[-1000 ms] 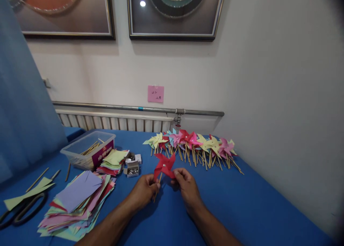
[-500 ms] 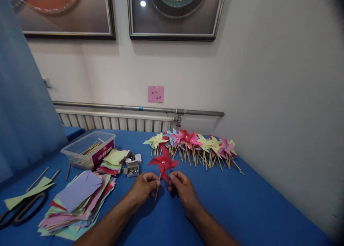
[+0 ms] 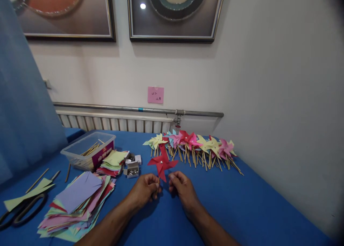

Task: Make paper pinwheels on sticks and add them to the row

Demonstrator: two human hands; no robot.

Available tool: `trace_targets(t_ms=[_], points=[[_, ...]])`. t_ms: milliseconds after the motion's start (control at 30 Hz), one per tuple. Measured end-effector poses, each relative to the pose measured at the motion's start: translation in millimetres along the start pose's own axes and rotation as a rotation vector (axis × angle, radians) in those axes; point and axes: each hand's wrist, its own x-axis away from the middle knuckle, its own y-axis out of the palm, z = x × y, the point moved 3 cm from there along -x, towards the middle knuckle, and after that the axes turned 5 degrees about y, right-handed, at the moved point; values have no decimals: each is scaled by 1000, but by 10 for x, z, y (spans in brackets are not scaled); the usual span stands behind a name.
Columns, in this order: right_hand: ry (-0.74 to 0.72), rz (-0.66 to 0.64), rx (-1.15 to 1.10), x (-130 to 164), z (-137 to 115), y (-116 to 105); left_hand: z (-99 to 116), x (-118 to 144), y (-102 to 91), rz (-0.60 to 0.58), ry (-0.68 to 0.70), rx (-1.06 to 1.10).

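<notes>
Above a blue table, pinching a red pinwheel by its stick between thumb and fingers of the left hand, with blades above the grip. Holding the right hand just beside the lowest blade, with fingers curled and thumb near forefinger; cannot tell if pressed together. Working before a row of pinwheels, with paper, scissors and a plastic box of sticks to the left.
</notes>
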Motion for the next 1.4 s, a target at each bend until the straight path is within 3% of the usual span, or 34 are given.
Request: trace_targets(t_ms=[333,500,700,933,1233,1400], points=[[50,-45,85,28,78,127,51,65,91,-84,-60,6],[19,-133,97,70,66,190,61,68,106,-81,-51,-23],[69,-67,72,48,88,159,78,57,55,-51,-34,-8],[92,-138,43,9,144,172,71,78,126,-114,-48,-26],[94,-78,4,-91,268,154,13,74,130,-95,-47,-100],[9,73,-7,-106,132,20,-8,-4,13,2,-21,-118]])
